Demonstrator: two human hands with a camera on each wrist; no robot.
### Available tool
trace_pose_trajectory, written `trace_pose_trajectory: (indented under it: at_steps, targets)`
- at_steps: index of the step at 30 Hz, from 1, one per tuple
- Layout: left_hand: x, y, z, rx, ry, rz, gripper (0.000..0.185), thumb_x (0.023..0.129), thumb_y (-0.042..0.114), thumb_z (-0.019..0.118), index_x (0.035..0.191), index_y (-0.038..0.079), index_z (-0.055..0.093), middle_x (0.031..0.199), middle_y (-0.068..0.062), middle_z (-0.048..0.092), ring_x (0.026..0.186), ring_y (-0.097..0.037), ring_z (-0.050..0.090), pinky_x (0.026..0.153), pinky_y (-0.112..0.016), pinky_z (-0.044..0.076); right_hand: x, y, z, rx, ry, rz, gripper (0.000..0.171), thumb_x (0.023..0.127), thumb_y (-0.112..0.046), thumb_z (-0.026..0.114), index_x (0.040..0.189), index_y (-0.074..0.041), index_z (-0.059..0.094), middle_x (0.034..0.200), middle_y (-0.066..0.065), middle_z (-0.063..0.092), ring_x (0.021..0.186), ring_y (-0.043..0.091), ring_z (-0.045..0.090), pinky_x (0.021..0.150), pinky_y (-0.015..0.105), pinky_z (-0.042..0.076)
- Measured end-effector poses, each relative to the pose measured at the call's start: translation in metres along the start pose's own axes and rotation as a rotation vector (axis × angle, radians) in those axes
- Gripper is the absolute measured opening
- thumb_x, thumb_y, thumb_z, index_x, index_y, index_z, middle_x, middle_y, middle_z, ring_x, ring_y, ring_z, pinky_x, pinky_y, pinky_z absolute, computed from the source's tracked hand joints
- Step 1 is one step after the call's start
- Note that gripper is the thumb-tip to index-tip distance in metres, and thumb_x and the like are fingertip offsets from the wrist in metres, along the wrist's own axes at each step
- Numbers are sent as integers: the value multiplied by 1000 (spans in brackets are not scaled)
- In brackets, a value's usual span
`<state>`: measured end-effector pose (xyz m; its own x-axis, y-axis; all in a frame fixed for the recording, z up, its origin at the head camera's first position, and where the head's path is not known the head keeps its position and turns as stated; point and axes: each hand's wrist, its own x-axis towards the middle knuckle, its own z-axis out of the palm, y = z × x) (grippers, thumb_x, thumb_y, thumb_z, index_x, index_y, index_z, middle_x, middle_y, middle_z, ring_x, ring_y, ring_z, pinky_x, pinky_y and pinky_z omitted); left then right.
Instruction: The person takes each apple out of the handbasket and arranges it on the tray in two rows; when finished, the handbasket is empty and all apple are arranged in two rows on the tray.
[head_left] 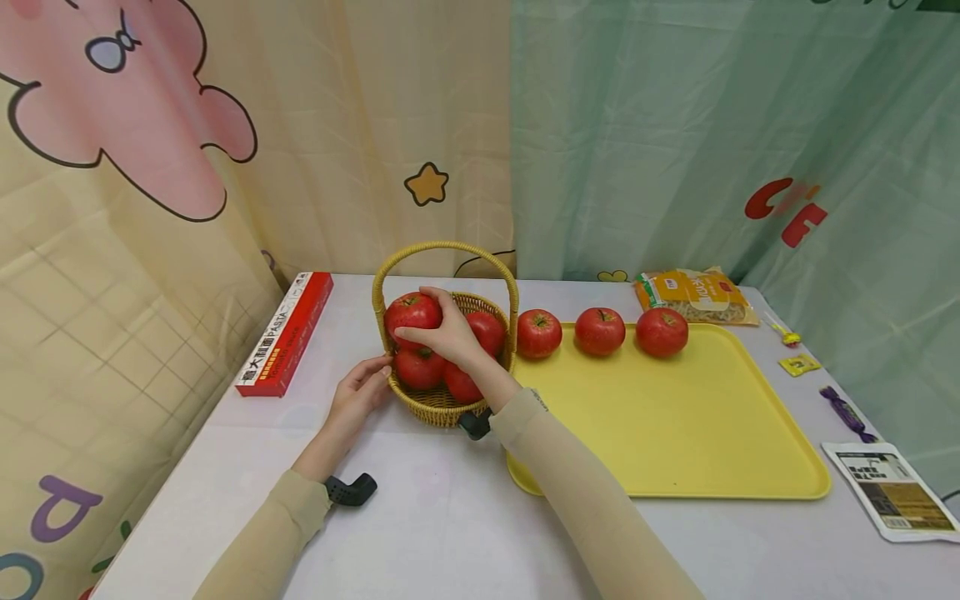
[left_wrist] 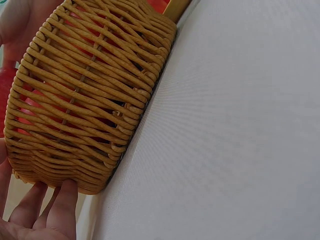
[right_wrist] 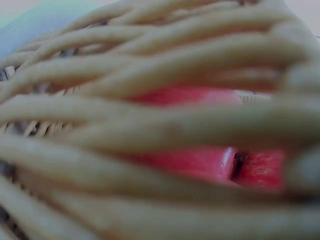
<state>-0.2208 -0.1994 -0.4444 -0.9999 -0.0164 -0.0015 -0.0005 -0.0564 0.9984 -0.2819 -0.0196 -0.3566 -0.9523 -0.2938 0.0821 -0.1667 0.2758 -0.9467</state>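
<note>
A yellow wicker basket (head_left: 442,414) with a tall arched handle stands on the table, left of the tray. In it lie several red apples (head_left: 420,372). My right hand (head_left: 454,335) reaches over the basket and grips a red apple (head_left: 412,308) at its left side, above the others, thumb in front and fingers behind. At the basket's left side my left hand (head_left: 360,395) holds the rim; in the left wrist view its fingertips (left_wrist: 65,200) press the woven wall. Blurred wicker strands (right_wrist: 175,125) fill the right wrist view, with red apples behind them.
A yellow tray (head_left: 675,425) lies to the right, with three red apples (head_left: 600,332) along its far edge. A red pasta box (head_left: 288,337) is at the left. Behind the tray lies an orange bag (head_left: 697,296); candies (head_left: 847,412) and a white pouch (head_left: 892,490) lie right of it.
</note>
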Motion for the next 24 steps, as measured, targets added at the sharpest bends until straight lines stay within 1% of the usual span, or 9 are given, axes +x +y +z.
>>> trace_pose_trajectory:
  at_steps: [3, 6, 8, 10, 12, 14, 17, 19, 24]
  targets:
    - [0, -1, 0, -1, 0, 21, 46, 94, 28, 58, 132, 3, 48, 122, 0, 54, 101, -7, 58, 89, -27, 48, 0, 1, 0, 9, -1, -7, 76, 76, -36, 77, 139, -29, 36, 135, 1, 44, 118, 22, 46, 98, 45, 42]
    - [0, -4, -1, -14, -13, 58, 41, 93, 30, 60, 127, 7, 54, 119, 2, 55, 99, -6, 58, 85, -24, 50, 0, 1, 1, 19, -2, -12, 76, 76, -35, 78, 139, -29, 36, 135, 1, 44, 118, 22, 47, 97, 45, 42]
    - [0, -6, -2, -36, -25, 90, 36, 93, 28, 61, 123, 9, 57, 117, 1, 57, 98, -7, 59, 83, -24, 50, 0, 1, 1, 21, 0, -14, 76, 76, -35, 78, 139, -29, 36, 135, 1, 44, 118, 22, 47, 97, 44, 42]
    - [1, -7, -3, -41, -32, 102, 33, 93, 27, 60, 121, 11, 58, 115, 3, 58, 97, -6, 60, 82, -23, 51, 0, 2, 1, 21, 3, -18, 76, 76, -34, 78, 139, -28, 37, 134, 2, 44, 117, 22, 47, 97, 44, 42]
    - [1, -7, -3, -42, -26, 99, 35, 93, 28, 61, 122, 10, 58, 115, 3, 58, 97, -7, 60, 83, -24, 51, 0, 2, 1, 16, 6, -19, 76, 75, -34, 78, 139, -28, 37, 135, 1, 44, 118, 22, 47, 97, 44, 42]
    - [1, -6, -3, -26, -15, 70, 38, 93, 29, 61, 124, 9, 55, 115, 5, 58, 98, -6, 59, 86, -25, 50, 0, 2, 1, 8, 9, -21, 76, 75, -34, 78, 139, -28, 37, 135, 1, 44, 118, 22, 47, 97, 44, 42]
    - [1, -5, -2, -24, -3, 45, 41, 94, 27, 59, 127, 4, 52, 116, 5, 57, 100, -7, 59, 88, -27, 49, 0, 2, 0, -6, 11, -24, 75, 76, -35, 78, 138, -28, 37, 136, 1, 43, 119, 22, 46, 98, 45, 41]
    - [1, -4, -1, -29, 0, 34, 40, 95, 24, 58, 128, 3, 51, 116, 5, 57, 100, -8, 59, 89, -27, 49, 0, 2, 0, -13, 15, -28, 75, 75, -34, 78, 137, -27, 37, 136, 1, 42, 120, 22, 45, 98, 45, 41]
    - [0, -2, 0, -34, 2, 33, 41, 95, 21, 57, 129, 0, 49, 114, 6, 58, 99, -8, 59, 88, -27, 49, -1, 3, 0, -33, 30, -51, 75, 74, -32, 80, 136, -24, 39, 136, 0, 43, 119, 21, 45, 98, 44, 42]
